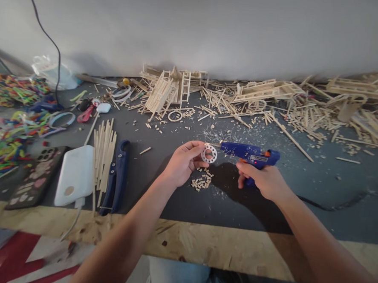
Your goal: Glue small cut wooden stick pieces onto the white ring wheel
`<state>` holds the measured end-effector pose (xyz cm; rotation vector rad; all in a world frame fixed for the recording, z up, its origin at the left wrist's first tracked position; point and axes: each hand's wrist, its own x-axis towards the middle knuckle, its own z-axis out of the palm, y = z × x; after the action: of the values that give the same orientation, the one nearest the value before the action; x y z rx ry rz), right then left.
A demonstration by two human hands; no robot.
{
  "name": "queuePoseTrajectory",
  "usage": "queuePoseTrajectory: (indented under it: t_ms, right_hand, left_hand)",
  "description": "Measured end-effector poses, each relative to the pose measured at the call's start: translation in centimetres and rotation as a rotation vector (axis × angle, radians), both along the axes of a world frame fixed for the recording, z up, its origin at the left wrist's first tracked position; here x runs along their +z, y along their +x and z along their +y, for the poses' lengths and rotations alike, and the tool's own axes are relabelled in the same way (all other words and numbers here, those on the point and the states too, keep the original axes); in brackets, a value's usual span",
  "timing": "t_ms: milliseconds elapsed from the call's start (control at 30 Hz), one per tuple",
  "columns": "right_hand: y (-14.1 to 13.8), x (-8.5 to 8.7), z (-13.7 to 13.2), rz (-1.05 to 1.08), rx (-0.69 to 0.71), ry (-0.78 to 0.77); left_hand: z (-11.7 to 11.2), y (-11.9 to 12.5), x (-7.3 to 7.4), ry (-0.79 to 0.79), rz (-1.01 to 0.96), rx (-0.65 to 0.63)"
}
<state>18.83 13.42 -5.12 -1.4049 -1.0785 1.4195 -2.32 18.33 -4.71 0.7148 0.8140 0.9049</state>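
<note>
Between the thumb and fingers of my left hand point(186, 160) is a small pale ring with holes point(210, 147), held up over the table. My right hand point(266, 179) is wrapped round the handle of a blue glue gun point(244, 151). The gun lies level, its nozzle pointing left and close to the top of the ring; whether they touch I cannot tell. Below the ring, a small heap of short cut stick pieces point(202, 180) lies on the dark tabletop point(155, 169).
Stick-built models point(161, 93) and loose sticks line the back by the wall. To the left lie blue cutters point(119, 175), a bundle of sticks point(103, 153), a white power bank point(75, 175), a phone point(39, 175) and colourful pipe cleaners point(6, 147). A black cord point(326, 207) trails right.
</note>
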Motion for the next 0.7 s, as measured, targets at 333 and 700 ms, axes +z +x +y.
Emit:
queuePoseTrajectory:
  t_ms: [333,700]
  right_hand:
    - [0.08,0.0,-0.05,-0.022,0.01,-0.002]
    - [-0.06,0.21,0.05,-0.032,-0.02,-0.015]
  left_hand:
    - [-0.02,-0.09,0.03,0.008,-0.029,-0.014]
    - [-0.11,-0.03,0.2,0.026,-0.053,-0.04]
